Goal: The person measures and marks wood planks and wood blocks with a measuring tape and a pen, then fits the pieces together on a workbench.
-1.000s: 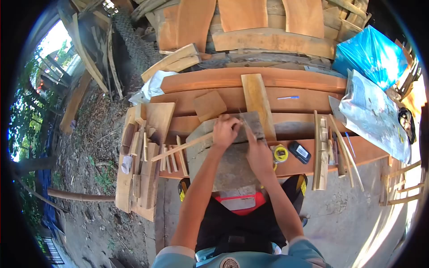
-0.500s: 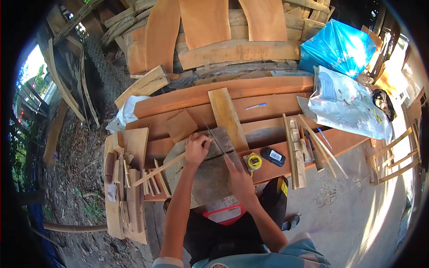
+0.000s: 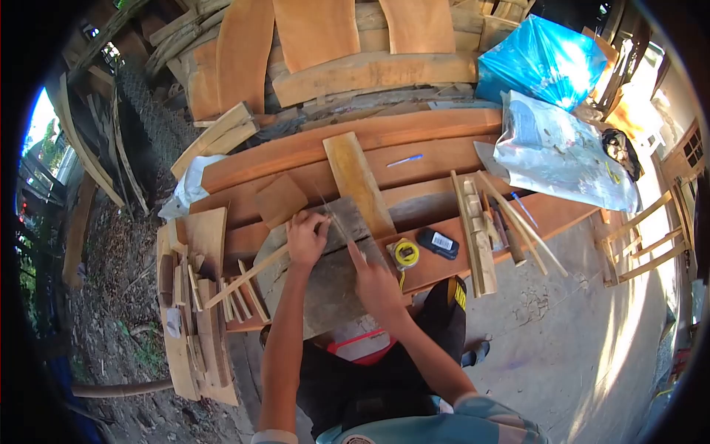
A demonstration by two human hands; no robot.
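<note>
My left hand [image 3: 306, 240] is closed on a thin wooden strip [image 3: 248, 275], pressing it at the far part of a worn wooden board [image 3: 333, 288]. The strip runs down and left from my fingers. In my right hand [image 3: 379, 285] is a long, thin-bladed tool [image 3: 336, 220]; whether it is a saw or a knife I cannot make out. Its blade slants up and left across the board, just right of my left fingers. A square wood piece [image 3: 281, 200] lies beyond my left hand. A yellow tape measure [image 3: 405, 254] sits right of the board.
Beside the tape measure is a black case [image 3: 437, 243]. Wood strips and tools [image 3: 477, 237] lie to the right, with more offcuts [image 3: 196, 296] at left. A blue pen [image 3: 404, 160] rests on the reddish planks [image 3: 436, 152]. A clear plastic sheet [image 3: 558, 155] covers the far right end.
The whole view has shifted slightly, so everything appears further left and up. The blade seems drawn back a little towards me. Both hands keep their grips.
</note>
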